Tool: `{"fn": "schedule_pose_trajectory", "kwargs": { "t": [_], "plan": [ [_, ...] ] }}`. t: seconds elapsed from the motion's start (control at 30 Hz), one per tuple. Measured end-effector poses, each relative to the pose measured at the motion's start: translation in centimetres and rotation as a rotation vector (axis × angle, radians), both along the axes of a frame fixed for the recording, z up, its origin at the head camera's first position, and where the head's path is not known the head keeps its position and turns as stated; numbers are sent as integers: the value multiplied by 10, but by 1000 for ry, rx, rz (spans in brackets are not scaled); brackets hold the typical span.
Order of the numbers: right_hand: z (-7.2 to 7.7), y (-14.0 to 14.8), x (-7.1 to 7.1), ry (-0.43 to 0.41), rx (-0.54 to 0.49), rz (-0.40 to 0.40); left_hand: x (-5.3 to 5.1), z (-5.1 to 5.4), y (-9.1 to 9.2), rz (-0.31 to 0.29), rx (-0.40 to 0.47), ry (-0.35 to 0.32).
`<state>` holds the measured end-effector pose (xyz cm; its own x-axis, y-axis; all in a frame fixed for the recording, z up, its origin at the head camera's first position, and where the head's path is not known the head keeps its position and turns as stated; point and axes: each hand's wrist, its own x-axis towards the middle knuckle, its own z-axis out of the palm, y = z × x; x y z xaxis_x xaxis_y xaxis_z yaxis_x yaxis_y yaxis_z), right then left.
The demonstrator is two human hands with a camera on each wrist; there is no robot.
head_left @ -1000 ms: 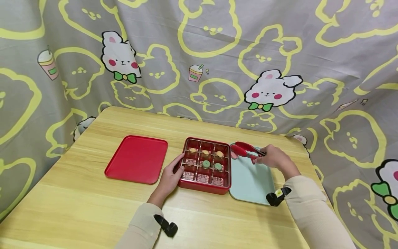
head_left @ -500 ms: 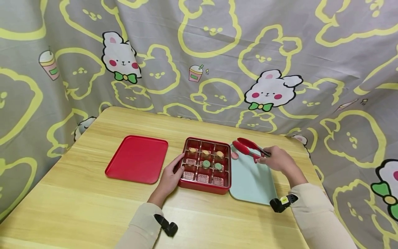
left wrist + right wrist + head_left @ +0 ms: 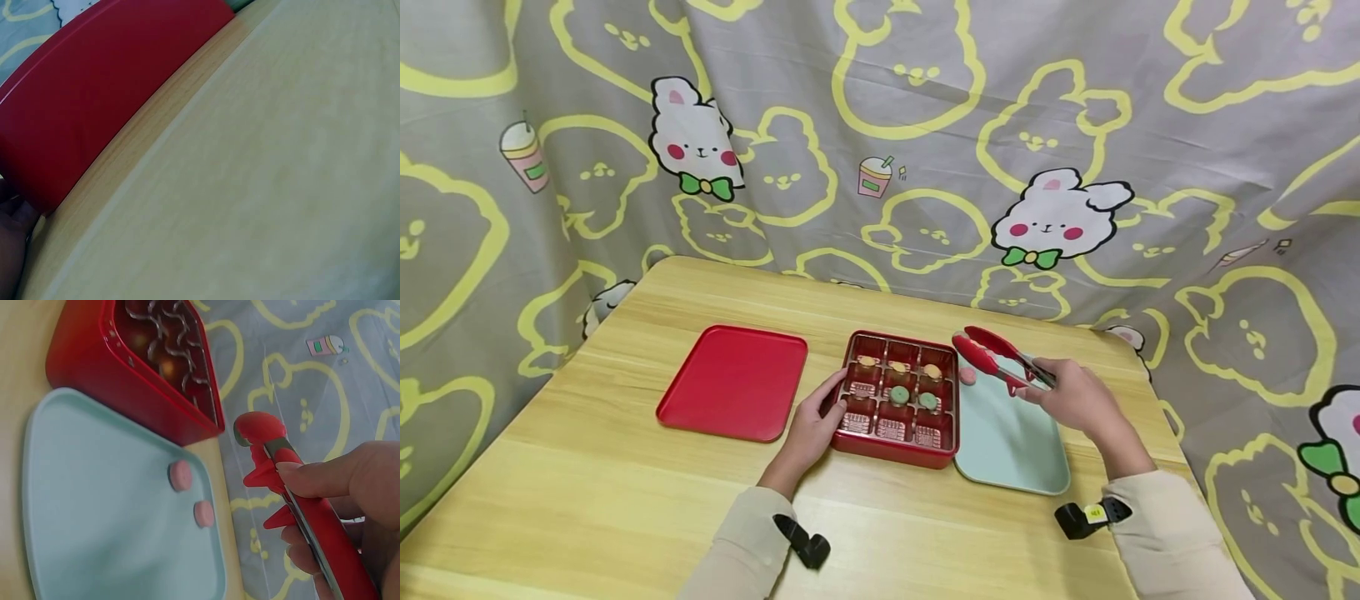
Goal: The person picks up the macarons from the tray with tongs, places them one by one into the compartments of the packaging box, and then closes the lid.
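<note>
My left hand (image 3: 811, 427) grips the left edge of a red box (image 3: 887, 454), with the thumb at its rim. A clear tray of square compartments fills the box. Yellow-orange macarons (image 3: 932, 372) lie in its far row, and green macarons (image 3: 899, 395) occupy the middle and right compartments of the middle row. My right hand (image 3: 1081, 398) holds red tongs (image 3: 977, 354) above the far part of a pale green tray (image 3: 1011, 446). A dark green patch shows at the tongs' tip in the right wrist view; whether it is something held, I cannot tell. Two pink macarons (image 3: 180, 475) lie on the tray.
A red lid (image 3: 733, 383) lies flat to the left of the box. Everything stands on a wooden table (image 3: 625, 500). Behind it hangs a grey patterned curtain (image 3: 917, 150), close to the far edge.
The tongs have risen from beside the pink macaron and shifted slightly toward the box, uncovering that macaron. My right forearm has swung a little right and nearer. The left hand stays on the box.
</note>
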<state>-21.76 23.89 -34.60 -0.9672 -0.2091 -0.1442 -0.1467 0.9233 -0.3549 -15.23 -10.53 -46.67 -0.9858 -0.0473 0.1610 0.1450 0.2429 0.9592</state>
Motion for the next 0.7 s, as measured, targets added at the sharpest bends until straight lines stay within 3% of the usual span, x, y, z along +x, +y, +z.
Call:
{"fn": "schedule_pose_trajectory", "kwargs": {
  "t": [0.33, 0.7],
  "plan": [
    [-1, -13, 11, 15, -34, 32, 0, 0, -1, -3, 5, -11],
    [-14, -30, 22, 25, -68, 74, -1, -2, 0, -6, -9, -9]
  ]
}}
